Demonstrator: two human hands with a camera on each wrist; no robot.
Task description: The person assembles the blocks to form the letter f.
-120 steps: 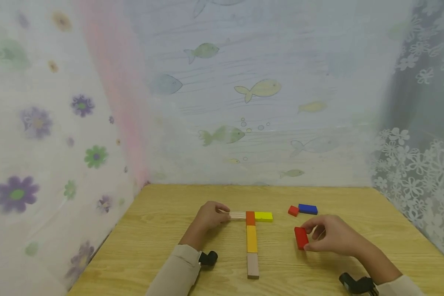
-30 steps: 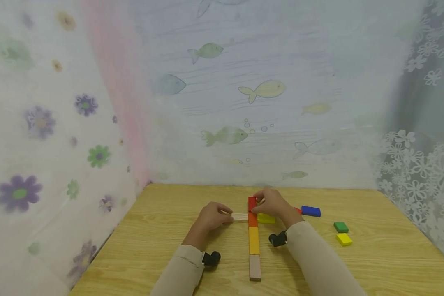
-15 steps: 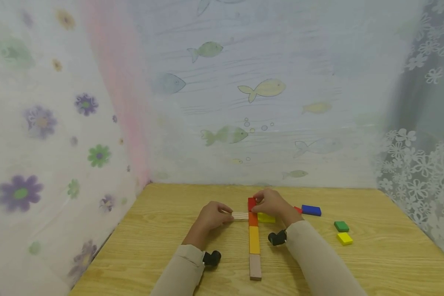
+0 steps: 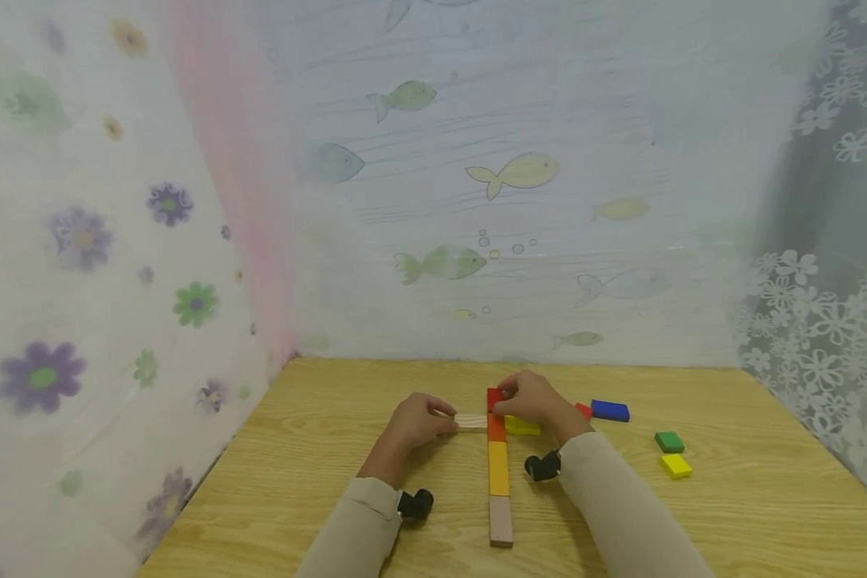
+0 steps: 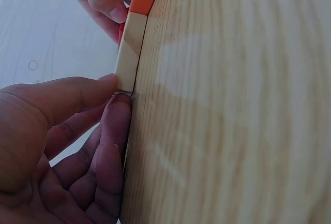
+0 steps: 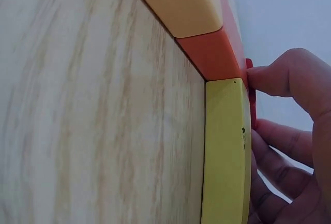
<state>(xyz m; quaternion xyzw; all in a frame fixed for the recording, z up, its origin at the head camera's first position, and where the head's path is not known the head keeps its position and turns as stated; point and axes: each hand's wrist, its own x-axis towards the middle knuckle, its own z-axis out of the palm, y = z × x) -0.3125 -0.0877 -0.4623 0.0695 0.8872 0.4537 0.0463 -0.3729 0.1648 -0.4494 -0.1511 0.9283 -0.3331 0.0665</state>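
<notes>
A column of flat blocks lies on the table: a pale brown block (image 4: 501, 520) nearest, then an amber block (image 4: 498, 468) and an orange block (image 4: 496, 429). Branching left from the orange one is a plain wood block (image 4: 471, 422); my left hand (image 4: 417, 421) holds its outer end with thumb and fingertips. A yellow block (image 6: 225, 146) extends to the right, partly behind the right hand in the head view. At the far end of the column sits a red block (image 4: 494, 398), pinched between the thumb and fingers of my right hand (image 4: 535, 400).
Off to the right lie a blue block (image 4: 610, 410), a small red block (image 4: 584, 411) partly covered by the right wrist, a green block (image 4: 669, 441) and a small yellow block (image 4: 675, 466). A patterned cloth wall (image 4: 433, 321) rises behind the table (image 4: 318, 385).
Over four seconds my right hand has carried the red block leftward to the column's far end, uncovering the green and small yellow blocks. Within the last second both hands have stayed nearly still.
</notes>
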